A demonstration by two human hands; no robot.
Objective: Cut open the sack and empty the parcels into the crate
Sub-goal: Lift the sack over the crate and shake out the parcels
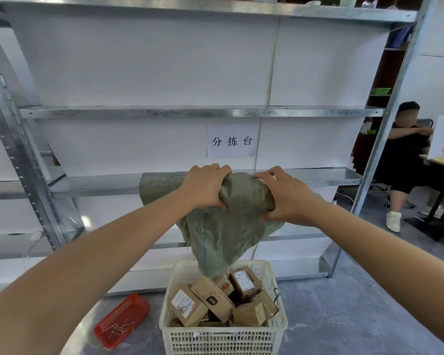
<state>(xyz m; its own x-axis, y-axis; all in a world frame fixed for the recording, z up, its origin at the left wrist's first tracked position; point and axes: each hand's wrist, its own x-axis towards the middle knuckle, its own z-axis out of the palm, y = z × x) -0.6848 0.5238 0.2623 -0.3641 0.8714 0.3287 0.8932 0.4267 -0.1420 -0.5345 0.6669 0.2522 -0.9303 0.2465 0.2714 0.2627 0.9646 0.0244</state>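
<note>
You hold the green sack (pixel 226 226) up in front of you with both hands, at the height of the middle shelf (pixel 100 183). Your left hand (pixel 205 185) and right hand (pixel 285 193) grip its bunched upper end side by side. On each hand the fingers (pixel 215 170) curl over the top of the cloth and the thumb pinches from below.

The sack hangs with its long axis upright. Its lower end points down and reaches inside the back rim of the white crate (pixel 223 339). A flap of the green cloth spreads left along the shelf edge; you cannot tell whether it rests there.

Brown cardboard parcels (pixel 213 298) lie heaped in the crate, tilted at different angles, and the rear ones sit right under the sack's end.

The crate stands on the grey floor (pixel 344 316), just in front of the metal shelf frame. A red basket (pixel 122 320) lies near the crate's left side, apart from it. Bare floor shows to the crate's right.

A paper sign (pixel 231 140) is fixed to the white panel above your hands. A seated person (pixel 405 155) is well off to the right, beyond the frame's upright.
</note>
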